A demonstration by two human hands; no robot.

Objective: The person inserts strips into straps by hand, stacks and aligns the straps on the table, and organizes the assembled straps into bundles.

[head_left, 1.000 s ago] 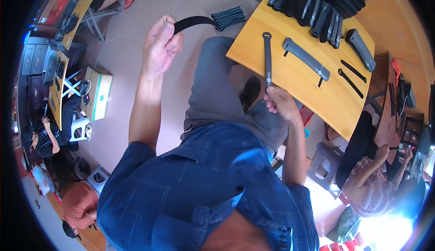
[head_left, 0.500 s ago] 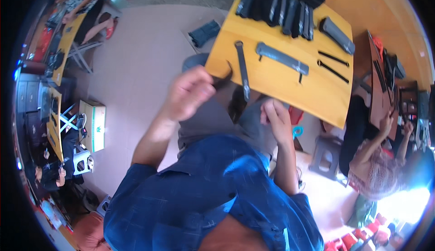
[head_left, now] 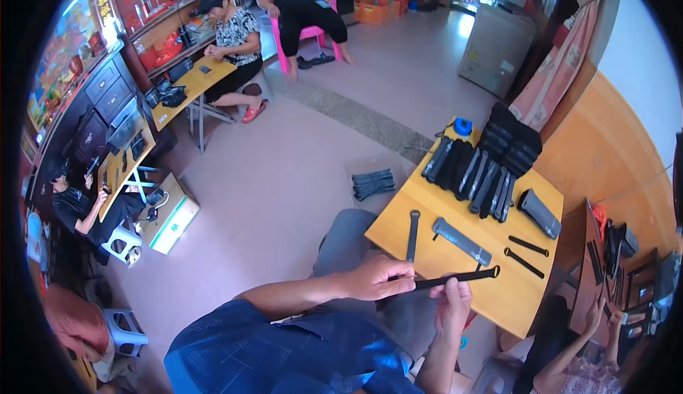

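A black strap with a ring at its right end is stretched level in front of me, over the near edge of the yellow table. My left hand is closed on the strap's left end. Between thumb and fingers, my right hand pinches the strap short of the ring. Just beyond my left hand lies a grey strap with a ring. A long grey pouch with short black tabs lies beyond my right hand. To its right are two thin black straps.
Several grey and black bundles line the table's far side, beside a blue object. A grey pouch stands near the right edge. More bundles lie on the floor. Other people sit at tables on the left and right.
The view has tilted up toward the room. My hands, apart before, have come together; the strap that hung from my left hand is now stretched out, with my right hand on it too.
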